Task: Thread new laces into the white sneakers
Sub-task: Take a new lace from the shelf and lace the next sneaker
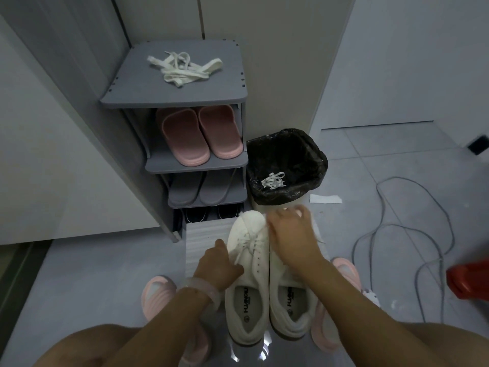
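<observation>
Two white sneakers sit side by side on the floor at six o'clock, heels toward the person, toes pointing to twelve, so their long axes run straight away from the body. Biggest thing in shot, though, is the grey shoe rack (148,99) at eleven o'clock, and on its top shelf lies a loose heap of white laces (182,68) — well apart from both hands, up at twelve from the shoes. Beside the rack, at one o'clock, a bin with a black liner (317,154) holds a small tangle of lace (272,179).

Down to the shoes: the left sneaker (251,287) is laced over its front eyelets only, and the left hand (218,263) curls round a lace end at its near side, looks like a pinch. The right sneaker (288,300) is half hidden by the right hand (289,231), which lies over its toe end with fingers spread and slack, gripping nothing I can see.

My read: the lace in hand runs along the shoe's length toward the person, and the left hand is nearer for the next eyelet. For the heap on the rack, the right hand has the shorter reach.
</observation>
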### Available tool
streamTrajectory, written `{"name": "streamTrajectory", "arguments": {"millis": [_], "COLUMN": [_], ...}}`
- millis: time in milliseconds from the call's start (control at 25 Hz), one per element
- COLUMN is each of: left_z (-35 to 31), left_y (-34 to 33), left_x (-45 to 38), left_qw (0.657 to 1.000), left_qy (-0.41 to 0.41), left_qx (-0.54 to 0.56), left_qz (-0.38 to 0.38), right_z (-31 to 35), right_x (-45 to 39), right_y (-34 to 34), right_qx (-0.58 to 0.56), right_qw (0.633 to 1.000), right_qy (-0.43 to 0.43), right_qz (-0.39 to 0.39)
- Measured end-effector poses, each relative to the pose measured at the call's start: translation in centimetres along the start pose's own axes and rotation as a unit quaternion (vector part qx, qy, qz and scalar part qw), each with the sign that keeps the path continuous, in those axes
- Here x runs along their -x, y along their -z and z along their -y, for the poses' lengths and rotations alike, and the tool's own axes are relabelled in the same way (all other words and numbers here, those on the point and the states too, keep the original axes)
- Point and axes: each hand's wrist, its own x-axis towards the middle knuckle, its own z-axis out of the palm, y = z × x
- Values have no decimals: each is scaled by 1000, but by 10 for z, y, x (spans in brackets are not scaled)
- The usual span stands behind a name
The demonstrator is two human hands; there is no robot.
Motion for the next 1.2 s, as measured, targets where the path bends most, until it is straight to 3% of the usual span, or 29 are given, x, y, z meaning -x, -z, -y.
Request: {"name": "streamTrajectory", "arguments": {"millis": [120, 160, 240, 320, 400, 480, 680, 920, 1080, 1200], "left_z": [5, 5, 3, 1, -1, -3, 1, 1, 3, 0], "left_y": [4, 3, 2, 1, -2, -1, 4, -2, -2, -1], "left_x": [-3, -4, -1, 2, 5, 6, -3, -17, -18, -16], "left_qw": [997, 997, 999, 999, 995, 993, 992, 960, 983, 985], "left_qy": [40, 37, 10, -37, -83, -95, -91, -161, -103, -132], "left_qx": [61, 65, 46, 0, -42, -53, -58, -212, -89, -66], "left_qz": [21, 22, 15, -9, -33, -41, -57, -84, -119, -90], "right_z": [-22, -28, -32, -22, -7, 4, 10, 10, 10, 12], "right_x": [-11, -13, -14, -8, 4, 10, 9, 13, 13, 12], "right_y": [18, 23, 22, 12, -4, -11, -10, -10, -12, -12], "right_qx": [-48, -42, 1, -8, -19, -17, 12, 0, 6, 6], "right_qw": [987, 983, 980, 970, 965, 968, 967, 966, 968, 967], "right_qy": [-127, -165, -193, -134, -46, 7, 20, 12, 10, 8], "right_qz": [-88, -66, 57, 202, 257, 250, 254, 258, 252, 256]}}
